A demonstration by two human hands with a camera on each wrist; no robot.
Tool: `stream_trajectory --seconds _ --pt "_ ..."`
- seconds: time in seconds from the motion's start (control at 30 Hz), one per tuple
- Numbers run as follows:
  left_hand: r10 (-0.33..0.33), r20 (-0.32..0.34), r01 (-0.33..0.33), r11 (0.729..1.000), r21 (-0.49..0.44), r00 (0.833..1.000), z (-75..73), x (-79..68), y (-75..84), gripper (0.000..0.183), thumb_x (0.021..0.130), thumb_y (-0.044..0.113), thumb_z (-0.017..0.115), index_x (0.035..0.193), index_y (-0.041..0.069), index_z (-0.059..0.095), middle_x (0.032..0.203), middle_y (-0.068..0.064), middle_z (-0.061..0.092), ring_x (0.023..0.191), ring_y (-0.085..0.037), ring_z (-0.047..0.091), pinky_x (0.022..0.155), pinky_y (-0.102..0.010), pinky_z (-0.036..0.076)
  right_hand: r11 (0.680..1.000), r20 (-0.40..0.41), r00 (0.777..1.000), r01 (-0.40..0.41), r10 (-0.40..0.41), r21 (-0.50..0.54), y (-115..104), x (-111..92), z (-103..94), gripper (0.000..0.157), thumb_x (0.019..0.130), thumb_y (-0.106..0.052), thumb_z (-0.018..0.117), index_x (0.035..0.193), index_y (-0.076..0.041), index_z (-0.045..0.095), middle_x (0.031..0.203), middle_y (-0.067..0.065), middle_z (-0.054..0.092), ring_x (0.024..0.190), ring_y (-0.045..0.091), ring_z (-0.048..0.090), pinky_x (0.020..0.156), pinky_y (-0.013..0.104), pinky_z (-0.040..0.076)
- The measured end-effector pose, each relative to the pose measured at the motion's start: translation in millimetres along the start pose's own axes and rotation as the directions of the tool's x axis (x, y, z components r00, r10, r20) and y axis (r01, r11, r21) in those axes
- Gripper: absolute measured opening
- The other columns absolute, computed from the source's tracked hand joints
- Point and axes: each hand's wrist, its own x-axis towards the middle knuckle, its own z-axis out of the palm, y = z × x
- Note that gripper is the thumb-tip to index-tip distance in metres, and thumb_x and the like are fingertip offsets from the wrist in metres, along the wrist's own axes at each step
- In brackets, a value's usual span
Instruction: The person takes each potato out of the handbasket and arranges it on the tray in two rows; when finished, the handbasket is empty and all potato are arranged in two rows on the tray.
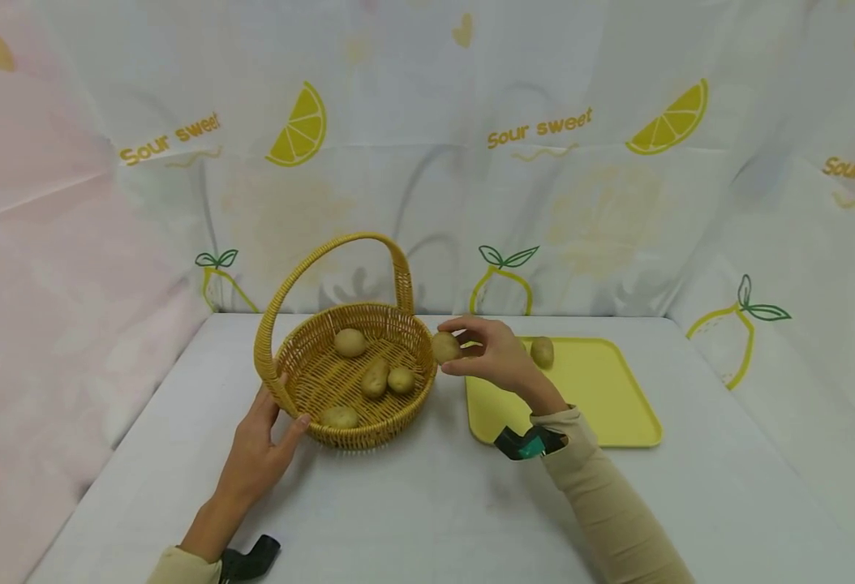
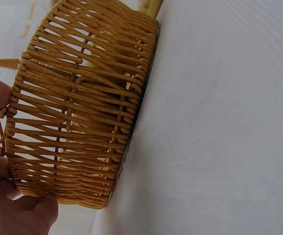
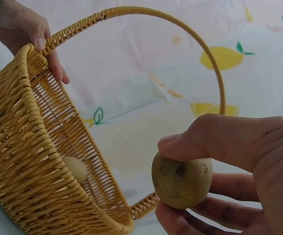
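Note:
My right hand pinches a round potato between thumb and fingers, just off the right rim of a wicker basket. A dark spot marks the potato's skin. At the basket's left side, my left hand holds the rim by the foot of the arched handle, thumb at the front. The left wrist view shows its fingers against the woven wall. Several potatoes lie inside, among them one at the back, a longer one and one near the front rim.
To the right of the basket lies a yellow tray. A potato sits near its far edge, with another partly hidden behind my right hand. A white cloth covers the table, and a lemon-printed curtain hangs behind it.

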Motion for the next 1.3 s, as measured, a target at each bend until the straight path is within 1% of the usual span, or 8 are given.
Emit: stream_trajectory --seconds 0.1,0.23,0.4,0.67,0.8,0.87,1.07,1.3 --pt "-0.013 0.006 0.013 1.0 0.009 1.0 0.7 -0.6 -2.4 0.074 0.101 0.015 0.069 0.161 -0.004 0.03 0.166 -0.019 0.028 0.141 -0.048 0.041 0.107 -0.014 0.028 1.0 -0.004 1.0 -0.01 0.01 0.014 -1 -3 -6.4 0.054 0.08 0.006 0.085 0.13 0.009 0.065 0.131 0.019 0.064 0.108 0.035 0.063 0.087 0.039 0.057" --pt "-0.024 0.017 0.023 0.999 0.028 1.0 0.8 0.4 -3.9 0.075 0.101 0.016 0.069 0.161 -0.004 0.028 0.166 -0.019 0.028 0.142 -0.046 0.041 0.112 -0.036 0.037 0.997 -0.016 0.998 -0.052 0.053 0.062 -6 -7 -18.1 0.054 0.082 0.008 0.083 0.132 0.01 0.064 0.133 0.021 0.062 0.107 0.036 0.064 0.081 0.036 0.059" --pt "-0.017 0.019 0.016 0.999 0.039 1.0 -1.0 3.2 -2.2 0.076 0.101 0.015 0.07 0.161 -0.005 0.028 0.166 -0.02 0.028 0.142 -0.045 0.04 0.112 -0.031 0.035 0.991 -0.042 0.994 -0.101 0.105 0.085 -13 -12 -35.2 0.051 0.084 0.003 0.083 0.132 0.003 0.066 0.125 0.019 0.065 0.105 0.032 0.065 0.079 0.035 0.059" --pt "-0.024 0.022 0.022 0.998 0.06 0.999 -1.7 1.8 -1.4 0.076 0.102 0.018 0.069 0.161 -0.004 0.028 0.166 -0.02 0.027 0.144 -0.043 0.038 0.11 -0.022 0.032 0.995 -0.088 0.992 -0.094 0.095 0.015 -11 -20 -62.7 0.054 0.085 0.005 0.081 0.135 0.009 0.062 0.127 0.022 0.063 0.105 0.033 0.065 0.077 0.03 0.058" --pt "-0.025 0.023 0.023 0.997 0.067 0.999 -1.1 1.2 -1.1 0.076 0.101 0.016 0.069 0.161 -0.005 0.028 0.167 -0.02 0.027 0.145 -0.042 0.037 0.11 -0.043 0.04 0.992 -0.12 0.988 -0.106 0.098 -0.062 -6 -25 -77.3 0.053 0.086 0.005 0.081 0.135 0.008 0.062 0.129 0.024 0.063 0.108 0.036 0.064 0.08 0.029 0.058" --pt "-0.023 0.023 0.022 0.997 0.071 0.999 -1.0 0.9 -1.0 0.076 0.101 0.017 0.069 0.161 -0.005 0.028 0.168 -0.019 0.025 0.146 -0.041 0.036 0.108 -0.048 0.041 0.989 -0.134 0.985 -0.12 0.108 -0.086 -2 -27 -83.7 0.053 0.086 0.004 0.081 0.135 0.008 0.062 0.13 0.023 0.063 0.109 0.035 0.063 0.082 0.028 0.057" --pt "-0.009 0.021 0.007 0.997 0.079 1.0 -0.4 -0.4 -1.7 0.075 0.102 0.02 0.068 0.161 -0.006 0.029 0.17 -0.017 0.022 0.146 -0.041 0.035 0.109 -0.017 0.03 0.98 -0.145 0.976 -0.179 0.166 -0.083 5 -33 -99.1 0.053 0.087 0.0 0.082 0.136 0.004 0.063 0.132 0.021 0.062 0.111 0.033 0.062 0.082 0.027 0.056" --pt "0.029 0.004 -0.03 0.997 0.074 1.0 0.1 -0.2 -2.7 0.075 0.102 0.018 0.069 0.16 -0.007 0.029 0.17 -0.017 0.02 0.147 -0.042 0.034 0.104 -0.006 0.023 0.973 -0.155 0.97 -0.203 0.185 -0.108 11 -39 -112.0 0.053 0.088 -0.003 0.082 0.137 0.004 0.063 0.132 0.021 0.063 0.112 0.03 0.062 0.082 0.027 0.055"
